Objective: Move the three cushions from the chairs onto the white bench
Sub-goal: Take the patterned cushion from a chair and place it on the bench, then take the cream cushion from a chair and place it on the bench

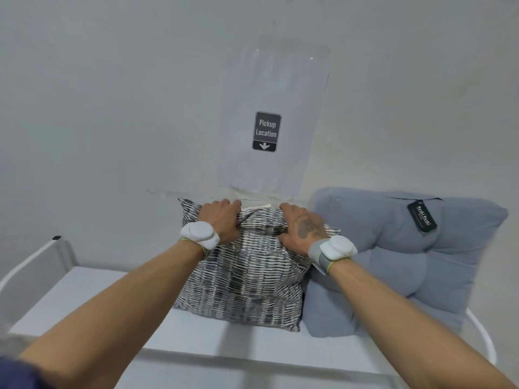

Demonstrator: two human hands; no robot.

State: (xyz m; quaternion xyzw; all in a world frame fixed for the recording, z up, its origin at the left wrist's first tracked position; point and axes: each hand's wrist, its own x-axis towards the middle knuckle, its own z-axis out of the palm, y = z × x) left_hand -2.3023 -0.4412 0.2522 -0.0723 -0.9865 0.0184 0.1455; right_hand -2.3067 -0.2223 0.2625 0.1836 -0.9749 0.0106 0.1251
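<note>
A black-and-white patterned cushion (247, 279) stands upright on the white bench (92, 301), leaning against the wall. My left hand (222, 220) grips its upper left edge and my right hand (303, 226) grips its upper right edge, bunching the fabric. Right beside it, a blue-grey tufted cushion (407, 259) with a black tag leans on the wall at the bench's right end, touching the patterned one. No third cushion is in view.
A paper sheet with a "Pickup Location" sign (266, 131) hangs on the wall above the cushions. White curved rails close the bench's left end (31, 262) and right end (483, 338). The bench's left part is bare.
</note>
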